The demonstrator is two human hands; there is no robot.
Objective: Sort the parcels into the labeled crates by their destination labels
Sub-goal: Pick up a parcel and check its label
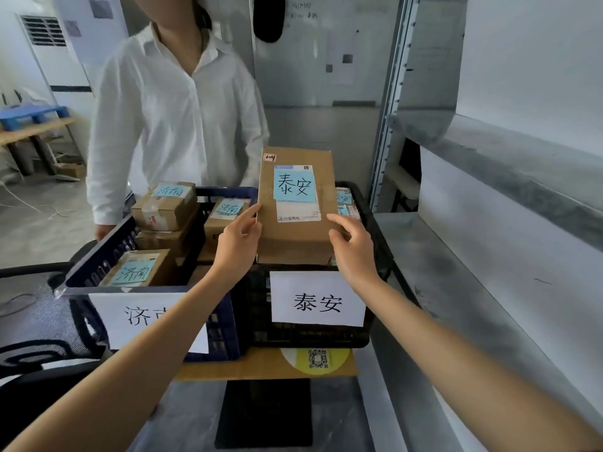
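Head view: brown cardboard parcel point(295, 207) with blue 泰安 note, tilted atop the black plastic crate point(326, 336) labelled 泰安, beside the blue plastic crate point(225, 324). Left hand point(236, 243) pinches its left edge, right hand point(352, 249) grips the right.

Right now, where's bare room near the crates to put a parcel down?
Free: grey metal counter right of the black crate, to the wall; the near strip beside the black mat. Crowded: blue crate, packed with boxes; black crate's opening, covered by the parcel held by left hand and right hand.
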